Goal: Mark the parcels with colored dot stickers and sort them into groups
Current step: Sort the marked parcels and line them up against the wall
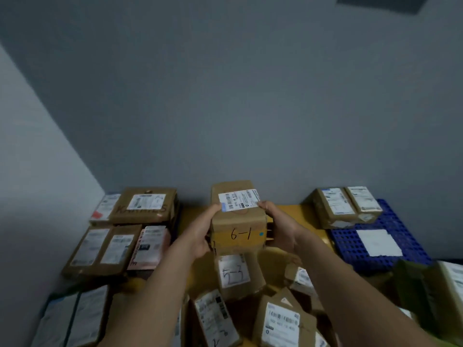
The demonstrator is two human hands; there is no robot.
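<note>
I see left hand (200, 236) and right hand (279, 229) pressing box (238, 221) sides, above centre pile. Blue dot (261, 234) on. Risk: side squeeze slips, box drops onto near boxes (233, 274); wrong group.

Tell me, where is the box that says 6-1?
In the head view, the 6-1 box is in the middle, held up between the left hand and right hand, above the 5-3 box.
</note>
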